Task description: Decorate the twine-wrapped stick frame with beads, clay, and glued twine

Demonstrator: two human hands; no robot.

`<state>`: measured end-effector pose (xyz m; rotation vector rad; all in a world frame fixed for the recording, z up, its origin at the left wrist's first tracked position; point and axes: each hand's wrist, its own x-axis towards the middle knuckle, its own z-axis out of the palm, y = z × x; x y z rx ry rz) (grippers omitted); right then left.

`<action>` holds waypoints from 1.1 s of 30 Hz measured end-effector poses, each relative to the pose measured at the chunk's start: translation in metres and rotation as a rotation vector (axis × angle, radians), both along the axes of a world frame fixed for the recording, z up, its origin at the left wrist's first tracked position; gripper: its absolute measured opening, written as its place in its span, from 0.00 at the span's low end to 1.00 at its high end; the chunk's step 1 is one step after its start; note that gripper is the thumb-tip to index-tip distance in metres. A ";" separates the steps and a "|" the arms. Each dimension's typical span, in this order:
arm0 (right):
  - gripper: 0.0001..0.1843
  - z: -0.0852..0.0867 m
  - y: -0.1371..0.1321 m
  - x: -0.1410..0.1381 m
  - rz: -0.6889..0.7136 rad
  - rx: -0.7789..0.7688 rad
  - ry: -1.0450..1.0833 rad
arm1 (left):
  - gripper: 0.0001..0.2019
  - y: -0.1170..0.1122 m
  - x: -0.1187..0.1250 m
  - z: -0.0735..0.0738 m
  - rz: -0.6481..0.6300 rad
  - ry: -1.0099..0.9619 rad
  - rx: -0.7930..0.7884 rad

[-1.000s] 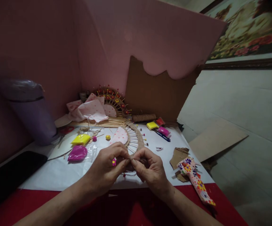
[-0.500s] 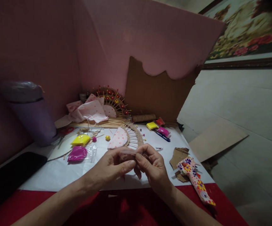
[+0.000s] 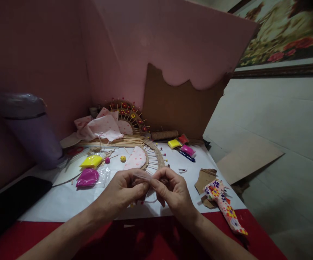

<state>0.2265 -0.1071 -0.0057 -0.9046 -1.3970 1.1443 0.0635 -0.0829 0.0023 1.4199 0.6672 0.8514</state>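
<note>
My left hand (image 3: 124,191) and my right hand (image 3: 172,191) meet above the white paper (image 3: 64,198), fingertips pinched together on a small clear plastic wrapper (image 3: 142,176) held between them. What is inside the wrapper cannot be made out. Just beyond my fingers lies a half-round woven fan of sticks (image 3: 152,157) with a pink dotted fabric centre (image 3: 137,159). A few small coloured beads lie on the paper under my hands.
Yellow (image 3: 91,161) and magenta clay packs (image 3: 87,177) lie at left, a purple cup (image 3: 34,133) beyond. A finished fan (image 3: 129,115), pink cloth (image 3: 102,127), twine spool (image 3: 164,135), pen (image 3: 187,156), flowered glue gun (image 3: 224,206), cardboard scraps (image 3: 205,177), black phone (image 3: 10,202).
My hands have stayed pinched together over the paper; the wrapper between them has been worked and now shows stretched between the fingertips. The view shifted slightly.
</note>
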 end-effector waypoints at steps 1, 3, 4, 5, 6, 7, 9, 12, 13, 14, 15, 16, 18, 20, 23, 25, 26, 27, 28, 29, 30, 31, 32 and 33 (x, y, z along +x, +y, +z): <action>0.14 -0.001 0.000 0.000 -0.008 0.017 -0.015 | 0.13 0.000 0.000 0.000 0.001 0.002 0.006; 0.13 -0.003 0.000 0.000 -0.026 0.043 -0.038 | 0.13 -0.001 0.001 0.002 0.008 -0.003 0.008; 0.13 -0.004 0.000 0.000 -0.036 0.052 -0.043 | 0.13 -0.001 0.002 0.002 0.013 -0.009 0.008; 0.12 -0.005 0.001 0.000 -0.044 0.056 -0.044 | 0.13 -0.002 0.002 0.003 0.017 -0.014 0.009; 0.12 -0.005 0.001 0.000 -0.050 0.059 -0.040 | 0.13 -0.002 0.002 0.003 0.020 -0.016 0.011; 0.12 -0.006 0.001 0.000 -0.054 0.061 -0.033 | 0.13 -0.003 0.002 0.003 0.022 -0.015 0.016; 0.11 -0.007 0.002 0.001 -0.055 0.062 -0.020 | 0.13 -0.003 0.002 0.002 0.021 -0.008 0.025; 0.11 -0.007 0.001 0.001 -0.042 0.061 -0.007 | 0.14 -0.002 0.000 -0.001 0.027 0.000 0.028; 0.11 -0.007 0.001 0.001 -0.033 0.058 -0.003 | 0.14 -0.002 0.000 -0.002 0.032 0.000 0.028; 0.11 -0.006 0.000 0.001 -0.023 0.055 0.004 | 0.14 -0.002 0.000 -0.002 0.037 -0.003 0.028; 0.11 -0.006 0.000 0.001 -0.012 0.050 0.012 | 0.13 -0.002 0.000 -0.003 0.042 -0.007 0.024; 0.11 -0.006 -0.001 0.000 -0.002 0.045 0.019 | 0.13 -0.002 0.000 -0.003 0.044 -0.013 0.020; 0.10 -0.005 -0.001 0.000 0.006 0.040 0.024 | 0.13 -0.003 0.000 -0.004 0.044 -0.028 0.011; 0.10 -0.005 -0.001 0.000 0.001 0.041 0.019 | 0.13 -0.003 0.000 -0.004 0.035 -0.038 0.002; 0.11 -0.005 -0.001 -0.001 -0.007 0.041 0.018 | 0.13 -0.003 0.001 -0.003 0.029 -0.040 -0.001; 0.12 -0.005 0.000 -0.001 -0.010 0.041 0.022 | 0.13 -0.003 0.001 -0.002 0.026 -0.036 0.005; 0.12 -0.005 0.000 -0.001 -0.015 0.040 0.022 | 0.13 -0.004 0.002 -0.002 0.023 -0.037 0.007; 0.13 -0.005 0.000 -0.001 -0.021 0.038 0.023 | 0.13 -0.004 0.002 -0.002 0.020 -0.042 0.010; 0.13 -0.004 0.000 -0.001 -0.026 0.035 0.023 | 0.13 -0.004 0.002 -0.001 0.019 -0.049 0.012; 0.13 -0.004 0.000 -0.001 -0.030 0.031 0.022 | 0.13 -0.004 0.002 -0.001 0.019 -0.056 0.015; 0.13 -0.004 0.000 -0.001 -0.033 0.026 0.021 | 0.13 -0.004 0.003 -0.001 0.022 -0.061 0.016; 0.13 -0.004 0.000 -0.001 -0.032 0.020 0.022 | 0.13 -0.004 0.003 -0.001 0.026 -0.062 0.017; 0.13 -0.004 -0.001 -0.001 -0.026 0.016 0.024 | 0.13 -0.004 0.003 -0.002 0.029 -0.062 0.017; 0.13 -0.004 -0.001 -0.001 -0.017 0.012 0.027 | 0.13 -0.004 0.002 -0.002 0.033 -0.060 0.015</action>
